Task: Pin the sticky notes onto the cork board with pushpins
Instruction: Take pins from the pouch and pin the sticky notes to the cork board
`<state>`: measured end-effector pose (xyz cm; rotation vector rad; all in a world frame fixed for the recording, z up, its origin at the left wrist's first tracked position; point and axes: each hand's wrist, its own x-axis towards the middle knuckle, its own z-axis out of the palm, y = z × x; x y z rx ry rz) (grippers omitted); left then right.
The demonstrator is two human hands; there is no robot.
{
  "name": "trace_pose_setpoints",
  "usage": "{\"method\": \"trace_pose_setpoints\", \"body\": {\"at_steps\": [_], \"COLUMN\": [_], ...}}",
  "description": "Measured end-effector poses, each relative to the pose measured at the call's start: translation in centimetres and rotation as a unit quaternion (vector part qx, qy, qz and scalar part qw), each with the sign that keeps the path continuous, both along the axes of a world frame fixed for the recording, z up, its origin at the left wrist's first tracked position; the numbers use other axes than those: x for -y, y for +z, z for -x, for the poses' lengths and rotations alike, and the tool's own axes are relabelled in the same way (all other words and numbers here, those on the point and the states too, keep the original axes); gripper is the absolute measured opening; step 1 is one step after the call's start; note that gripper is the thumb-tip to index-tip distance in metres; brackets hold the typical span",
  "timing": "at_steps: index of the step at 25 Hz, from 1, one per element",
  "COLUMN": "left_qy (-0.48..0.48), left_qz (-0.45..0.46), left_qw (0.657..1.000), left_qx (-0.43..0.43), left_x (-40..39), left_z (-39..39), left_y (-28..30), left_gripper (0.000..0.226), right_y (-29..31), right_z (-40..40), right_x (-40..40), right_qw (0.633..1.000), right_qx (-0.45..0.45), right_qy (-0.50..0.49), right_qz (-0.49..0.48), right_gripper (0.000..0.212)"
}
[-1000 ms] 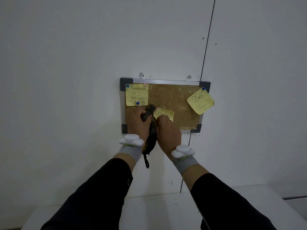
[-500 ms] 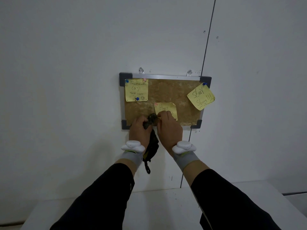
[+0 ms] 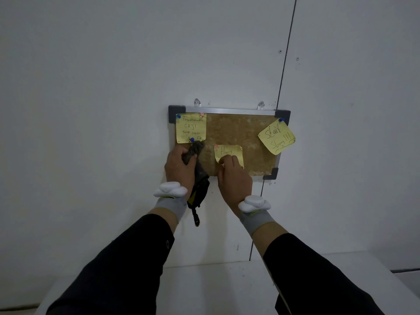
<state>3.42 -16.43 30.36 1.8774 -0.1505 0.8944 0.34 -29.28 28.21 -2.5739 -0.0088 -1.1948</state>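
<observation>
Right hand fingertips are pressed on the note, now pinned at its 10 o'clock corner, while a pouch stays gripped by the left hand.

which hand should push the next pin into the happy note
Right, probably. The right hand already rests its fingers on the Happy note, whose lower edge curls off the cork board. The left hand is full, gripping a dark pouch beside it.
</observation>
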Motion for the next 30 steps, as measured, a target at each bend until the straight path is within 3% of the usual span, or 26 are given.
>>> {"method": "trace_pose_setpoints", "body": {"at_steps": [13, 21, 30], "left_qy": [0.013, 0.010, 0.013], "left_qz": [0.010, 0.100, 0.068], "left_qw": [0.998, 0.995, 0.996], "left_qx": [-0.066, -0.017, -0.049], "left_x": [-1.2, -2.7, -3.4], "left_z": [0.2, 0.1, -0.5], "left_y": [-3.5, -0.3, -1.7], "left_gripper": [0.015, 0.021, 0.020], "right_y": [-0.8, -0.7, -1.5], "right_z": [-0.3, -0.4, -1.0], "right_x": [-0.7, -1.0, -1.1], "right_qw": [0.999, 0.998, 0.999], "right_qx": [-0.035, -0.053, -0.048], "right_qy": [-0.002, -0.011, 0.000], "right_qz": [0.015, 0.014, 0.002], "right_gripper": [0.020, 0.021, 0.017]}}
